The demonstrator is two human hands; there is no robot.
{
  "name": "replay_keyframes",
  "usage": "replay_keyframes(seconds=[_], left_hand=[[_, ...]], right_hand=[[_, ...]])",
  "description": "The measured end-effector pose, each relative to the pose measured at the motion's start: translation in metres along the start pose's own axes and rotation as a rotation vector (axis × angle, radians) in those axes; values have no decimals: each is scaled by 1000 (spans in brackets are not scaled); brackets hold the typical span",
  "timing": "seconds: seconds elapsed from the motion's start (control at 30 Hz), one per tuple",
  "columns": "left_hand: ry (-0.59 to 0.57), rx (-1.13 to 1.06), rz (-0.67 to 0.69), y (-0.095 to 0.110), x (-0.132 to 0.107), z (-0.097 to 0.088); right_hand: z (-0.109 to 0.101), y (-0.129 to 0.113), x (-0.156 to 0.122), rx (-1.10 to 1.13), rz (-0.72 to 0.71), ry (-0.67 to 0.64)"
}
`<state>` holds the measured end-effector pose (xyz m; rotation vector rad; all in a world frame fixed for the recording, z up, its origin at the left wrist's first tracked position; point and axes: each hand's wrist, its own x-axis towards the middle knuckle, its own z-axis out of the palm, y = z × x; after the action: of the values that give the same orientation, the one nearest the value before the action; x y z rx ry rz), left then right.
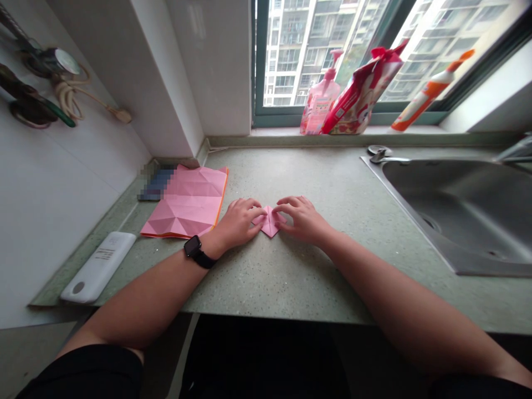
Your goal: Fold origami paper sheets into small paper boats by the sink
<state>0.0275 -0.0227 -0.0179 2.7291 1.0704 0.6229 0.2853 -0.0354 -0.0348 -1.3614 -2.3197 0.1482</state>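
A small folded pink paper piece lies on the green speckled counter between both hands. My left hand, with a black watch on its wrist, has its fingers curled and pressed on the paper's left side. My right hand presses its curled fingertips on the paper's right side. To the left, a stack of creased pink sheets with an orange edge lies flat on the counter.
A white remote-like device lies at the counter's left edge. A steel sink fills the right side. On the windowsill stand a pink pump bottle, a red refill pouch and an orange-and-white bottle.
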Motion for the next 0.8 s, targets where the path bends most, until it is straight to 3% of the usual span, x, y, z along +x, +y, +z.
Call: replay_keyframes(seconds=[0.2,0.5,0.8], left_hand=[[-61,13,94,4,5,-2],[-111,6,49,5,6,-6],[-150,-20,-17,8,6,-7]], right_hand=[[-3,-1,4,-17,-58,-71],[-9,-5,6,-52,-56,-194],[-9,-6,5,-46,-52,-199]])
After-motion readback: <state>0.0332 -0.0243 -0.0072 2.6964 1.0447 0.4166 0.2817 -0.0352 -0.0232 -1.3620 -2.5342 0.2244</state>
